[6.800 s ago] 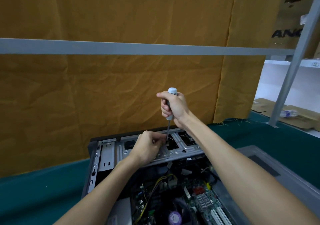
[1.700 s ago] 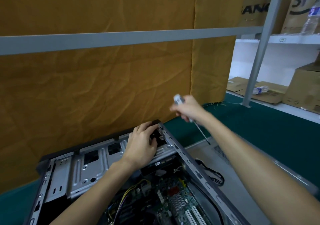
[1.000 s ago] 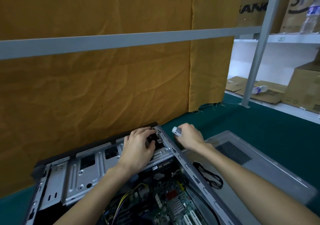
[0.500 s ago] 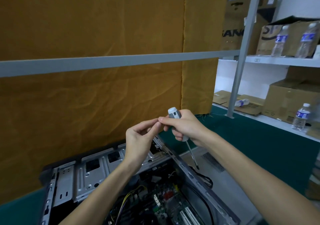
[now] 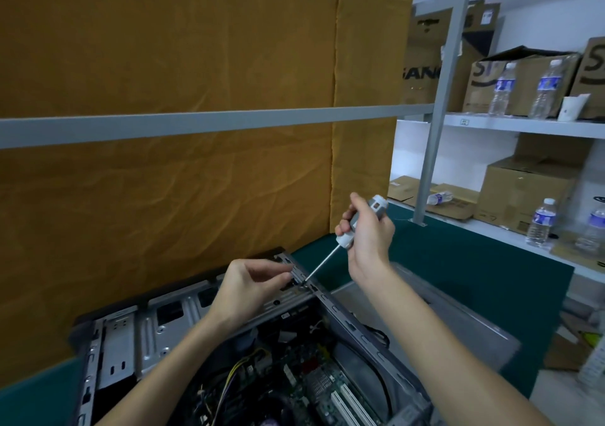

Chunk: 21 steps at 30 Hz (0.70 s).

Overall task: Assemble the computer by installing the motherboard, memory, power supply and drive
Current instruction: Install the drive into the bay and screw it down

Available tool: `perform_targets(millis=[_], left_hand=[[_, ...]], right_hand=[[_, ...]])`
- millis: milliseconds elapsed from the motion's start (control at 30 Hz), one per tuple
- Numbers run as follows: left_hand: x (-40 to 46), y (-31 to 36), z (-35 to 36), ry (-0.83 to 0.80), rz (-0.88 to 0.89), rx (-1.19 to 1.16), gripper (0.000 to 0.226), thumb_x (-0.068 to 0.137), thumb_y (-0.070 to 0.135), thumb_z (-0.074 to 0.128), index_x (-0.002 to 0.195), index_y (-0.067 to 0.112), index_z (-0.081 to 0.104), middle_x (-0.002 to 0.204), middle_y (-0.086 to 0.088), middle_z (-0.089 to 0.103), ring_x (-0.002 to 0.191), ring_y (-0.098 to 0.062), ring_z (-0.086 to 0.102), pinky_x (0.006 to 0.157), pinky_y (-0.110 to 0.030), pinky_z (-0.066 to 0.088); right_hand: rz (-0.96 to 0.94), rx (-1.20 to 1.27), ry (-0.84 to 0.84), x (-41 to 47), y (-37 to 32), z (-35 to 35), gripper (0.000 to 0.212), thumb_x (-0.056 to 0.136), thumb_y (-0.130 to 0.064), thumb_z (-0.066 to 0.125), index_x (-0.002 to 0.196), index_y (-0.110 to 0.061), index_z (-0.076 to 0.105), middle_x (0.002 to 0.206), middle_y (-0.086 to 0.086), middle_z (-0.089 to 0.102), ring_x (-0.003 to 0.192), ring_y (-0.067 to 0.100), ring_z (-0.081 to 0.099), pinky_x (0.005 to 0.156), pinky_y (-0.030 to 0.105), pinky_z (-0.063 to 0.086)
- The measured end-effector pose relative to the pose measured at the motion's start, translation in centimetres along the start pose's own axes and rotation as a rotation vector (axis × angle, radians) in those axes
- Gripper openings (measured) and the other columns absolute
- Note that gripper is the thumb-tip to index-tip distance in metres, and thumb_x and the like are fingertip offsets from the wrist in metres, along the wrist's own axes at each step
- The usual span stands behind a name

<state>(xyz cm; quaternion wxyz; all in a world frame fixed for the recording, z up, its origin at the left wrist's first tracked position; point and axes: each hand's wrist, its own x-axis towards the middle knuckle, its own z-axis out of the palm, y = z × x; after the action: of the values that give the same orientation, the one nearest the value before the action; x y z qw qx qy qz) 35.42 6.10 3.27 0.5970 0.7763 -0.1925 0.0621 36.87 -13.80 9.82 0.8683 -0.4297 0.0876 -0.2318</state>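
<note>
My right hand (image 5: 366,239) is wrapped around the grey-and-white handle of the screwdriver (image 5: 352,229), its shaft slanting down and left so the tip meets a screw (image 5: 302,286) at the far right corner of the computer case (image 5: 360,334). My left hand (image 5: 252,286) sits just beside that spot, thumb and forefinger pinched close together at the tip; I judge they are steadying the screw, though it is too small for me to be sure they touch it.

The case lies open on the green mat (image 5: 458,271). Inside, the motherboard (image 5: 304,383) is already seated, with 2 white expansion slots (image 5: 347,402) and a bundle of yellow and black cables (image 5: 235,376) running across it. The metal drive cage (image 5: 163,324) spans the far end, and this screw seems to be fastening it to the frame, so I judge I am in the drive step.

I cannot make out memory sticks or the power supply from here, so I cannot say whether those are in. The grey side panel (image 5: 442,321) lies flat to the right of the case, not yet fitted.
</note>
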Motion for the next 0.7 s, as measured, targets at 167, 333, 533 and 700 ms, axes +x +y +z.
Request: perform_targets(millis=[167, 333, 533, 700], left_hand=[[-0.3, -0.5, -0.7, -0.003, 0.006, 0.104, 0.009, 0.082, 0.029, 0.082, 0.087, 0.021, 0.082, 0.083, 0.003, 0.078, 0.078, -0.014, 0.074, 0.072, -0.029, 0.061], [-0.3, 0.0, -0.4, -0.024, 0.033, 0.066, 0.010, 0.076, 0.032, 0.085, 0.082, 0.024, 0.083, 0.078, -0.001, 0.077, 0.067, -0.017, 0.070, 0.059, -0.023, 0.055], [-0.6, -0.1, 0.1, -0.002, 0.058, 0.041, 0.014, 0.075, 0.025, 0.088, 0.083, 0.016, 0.080, 0.077, -0.005, 0.076, 0.067, -0.022, 0.070, 0.059, -0.029, 0.056], [-0.7, -0.2, 0.6, 0.036, 0.076, 0.041, 0.015, 0.075, 0.029, 0.088, 0.082, 0.018, 0.080, 0.075, -0.004, 0.075, 0.063, -0.019, 0.066, 0.057, -0.031, 0.052]], right_hand=[[0.107, 0.211, 0.184, -0.1, 1.4, -1.5, 0.019, 0.095, -0.011, 0.067, 0.079, -0.009, 0.056, 0.059, 0.002, 0.053, 0.043, 0.012, 0.046, 0.045, 0.026, 0.042], [0.125, 0.271, 0.202, 0.0, 1.4, -2.0, 0.020, 0.095, -0.012, 0.067, 0.080, -0.009, 0.055, 0.055, 0.001, 0.054, 0.043, 0.012, 0.046, 0.043, 0.025, 0.041], [0.155, 0.318, 0.213, 0.2, 1.2, -2.2, 0.020, 0.096, -0.012, 0.066, 0.080, -0.008, 0.055, 0.055, 0.001, 0.054, 0.042, 0.011, 0.046, 0.042, 0.024, 0.041], [0.185, 0.348, 0.218, 0.1, 1.3, -2.1, 0.021, 0.096, -0.011, 0.065, 0.078, -0.008, 0.054, 0.057, 0.002, 0.052, 0.041, 0.011, 0.044, 0.042, 0.021, 0.040]])
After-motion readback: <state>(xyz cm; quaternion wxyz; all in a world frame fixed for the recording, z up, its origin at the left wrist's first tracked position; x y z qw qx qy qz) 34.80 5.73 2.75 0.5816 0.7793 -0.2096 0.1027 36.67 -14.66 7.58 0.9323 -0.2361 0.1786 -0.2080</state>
